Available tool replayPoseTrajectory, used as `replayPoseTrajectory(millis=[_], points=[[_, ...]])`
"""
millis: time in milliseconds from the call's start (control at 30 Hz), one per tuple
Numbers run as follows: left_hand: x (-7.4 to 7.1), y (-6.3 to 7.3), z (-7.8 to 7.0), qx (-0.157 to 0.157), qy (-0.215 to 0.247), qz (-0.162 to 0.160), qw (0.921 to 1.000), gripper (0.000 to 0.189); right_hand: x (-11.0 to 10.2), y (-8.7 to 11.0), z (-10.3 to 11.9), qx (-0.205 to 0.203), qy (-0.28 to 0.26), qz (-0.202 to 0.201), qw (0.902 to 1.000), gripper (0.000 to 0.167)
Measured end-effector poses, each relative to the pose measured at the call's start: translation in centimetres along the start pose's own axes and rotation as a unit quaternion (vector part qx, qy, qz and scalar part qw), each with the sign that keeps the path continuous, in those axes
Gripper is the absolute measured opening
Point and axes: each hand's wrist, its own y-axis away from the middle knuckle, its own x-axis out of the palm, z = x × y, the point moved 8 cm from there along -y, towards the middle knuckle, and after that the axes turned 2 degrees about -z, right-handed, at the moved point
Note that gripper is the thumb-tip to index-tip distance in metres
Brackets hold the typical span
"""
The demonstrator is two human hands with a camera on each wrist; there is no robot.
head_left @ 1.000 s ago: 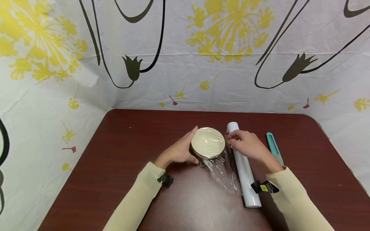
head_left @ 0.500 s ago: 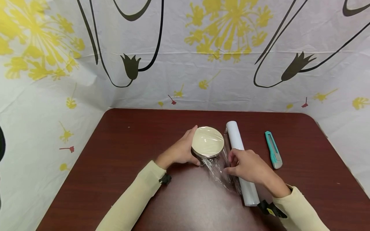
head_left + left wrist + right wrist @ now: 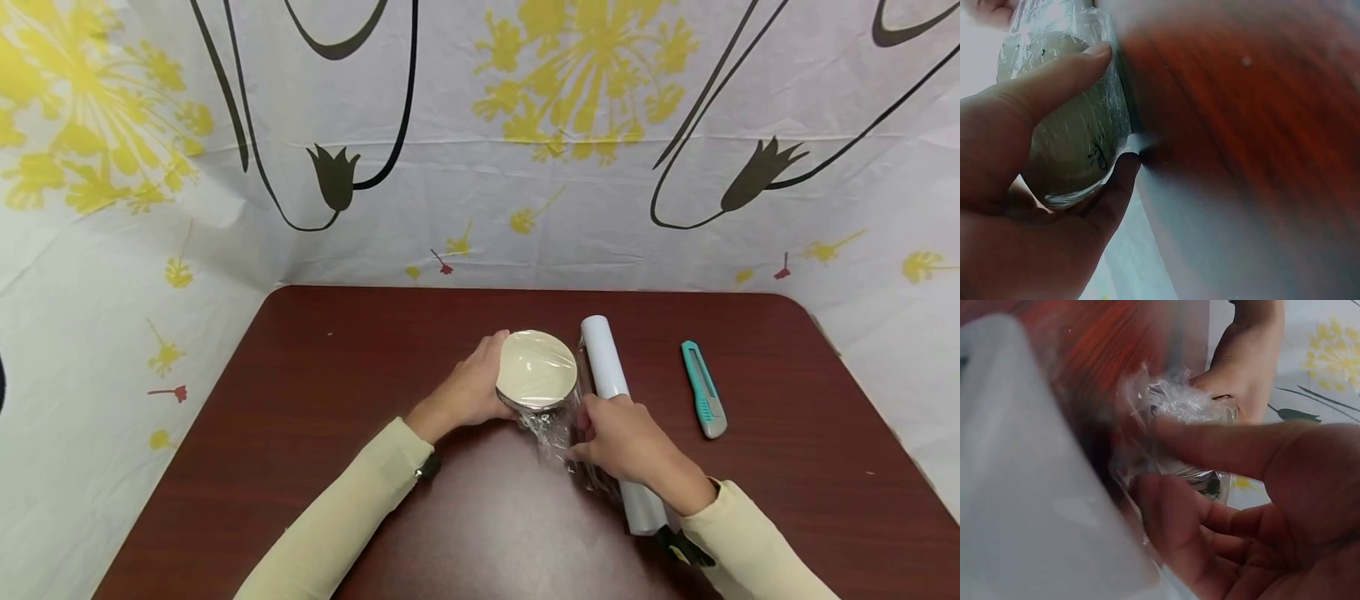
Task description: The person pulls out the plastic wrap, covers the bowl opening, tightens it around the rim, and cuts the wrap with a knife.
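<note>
A round bowl [image 3: 537, 371] with a cream inside has clear plastic wrap [image 3: 550, 433] stretched over its mouth and bunched below its near side. My left hand [image 3: 476, 385] grips the bowl from the left, thumb and fingers spread round its wrapped side [image 3: 1079, 144] in the left wrist view. At the bowl's lower right, my right hand [image 3: 626, 442] pinches the loose wrap [image 3: 1135, 450] between thumb and curled forefinger; the right wrist view is blurred there. Under that hand lies the white roll of plastic wrap [image 3: 606, 357], its middle hidden.
A teal and grey utility knife [image 3: 703, 390] lies right of the roll on the dark red-brown table [image 3: 390, 350]. A white patterned cloth [image 3: 450, 192] hangs behind the table and along its sides.
My right hand has come down from beside the bowl's rim, along the roll toward me, then slightly left into the loose wrap. The left hand keeps its hold on the bowl.
</note>
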Motion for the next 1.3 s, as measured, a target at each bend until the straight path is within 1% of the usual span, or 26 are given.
replayPoseTrajectory(millis=[200,467,567,667,767,833,933,1000,1100,1300], points=[[-0.1,-0.1,0.0,0.006,-0.004,0.000,1.0000,0.124,-0.7,-0.2,-0.5,-0.008,-0.029,-0.017,0.9994,0.025],[-0.1,-0.3,-0.1,0.014,-0.003,0.008,0.9999,0.119,-1.8,0.0,-0.5,-0.011,-0.046,-0.024,0.9986,0.024],[-0.1,-0.3,0.0,0.003,0.000,0.018,0.9998,0.125,-2.1,-0.1,-0.3,-0.011,-0.044,-0.033,0.9984,0.024],[0.0,-0.3,0.2,-0.014,0.008,0.030,0.9994,0.139,-2.4,-0.5,-0.3,-0.019,-0.025,-0.055,0.9980,0.024],[0.4,-0.2,0.3,-0.031,0.018,0.045,0.9983,0.151,-2.5,-1.0,-0.4,-0.029,-0.008,-0.068,0.9972,0.023],[0.5,-0.2,0.3,-0.037,0.025,0.049,0.9978,0.154,-2.6,-1.4,-0.5,-0.031,0.001,-0.070,0.9970,0.020],[0.4,-0.1,0.3,-0.035,0.028,0.047,0.9979,0.152,-2.3,-1.8,-0.7,-0.020,0.000,-0.060,0.9980,0.017],[0.3,-0.1,0.3,-0.032,0.031,0.042,0.9981,0.148,-2.1,-2.1,-0.8,-0.006,-0.011,-0.053,0.9985,0.015],[0.3,-0.2,0.3,-0.031,0.032,0.039,0.9982,0.144,-1.4,-2.3,-1.0,0.017,-0.044,-0.042,0.9980,0.016],[0.3,-0.4,0.3,-0.028,0.037,0.035,0.9983,0.139,-0.5,-2.8,-1.7,0.044,-0.124,-0.038,0.9907,0.016]])
